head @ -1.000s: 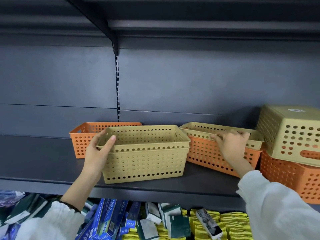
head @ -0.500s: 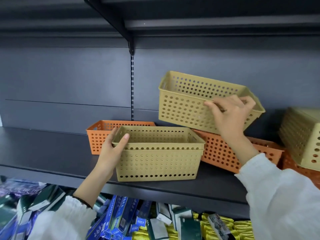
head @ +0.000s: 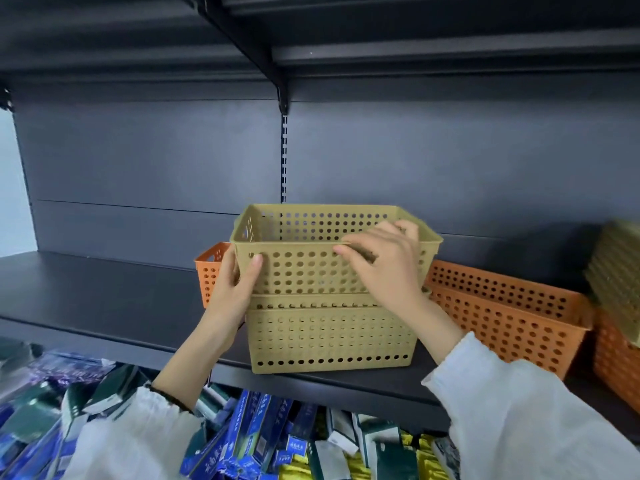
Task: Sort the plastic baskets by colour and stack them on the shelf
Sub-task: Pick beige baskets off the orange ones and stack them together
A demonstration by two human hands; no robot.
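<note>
A yellow perforated basket (head: 301, 268) sits partway down inside a second yellow basket (head: 329, 337) that stands on the dark shelf (head: 104, 299). My right hand (head: 384, 265) grips the upper basket's front rim. My left hand (head: 235, 289) holds the upper basket's left front corner, thumb on its front wall. An orange basket (head: 209, 271) peeks out behind the stack on the left. Another orange basket (head: 505, 317) stands to the right. At the far right an upturned yellow basket (head: 616, 268) rests on an orange one (head: 616, 358).
A shelf board and bracket (head: 282, 95) hang overhead. The dark back panel (head: 138, 174) closes the rear. Below the shelf edge lie several blue, green and yellow packets (head: 249, 441). The shelf's left part is bare dark surface.
My right hand carried the lifted yellow basket leftward and down into the yellow basket at the front. My left hand shifted from the lower basket's rim onto the upper basket's corner.
</note>
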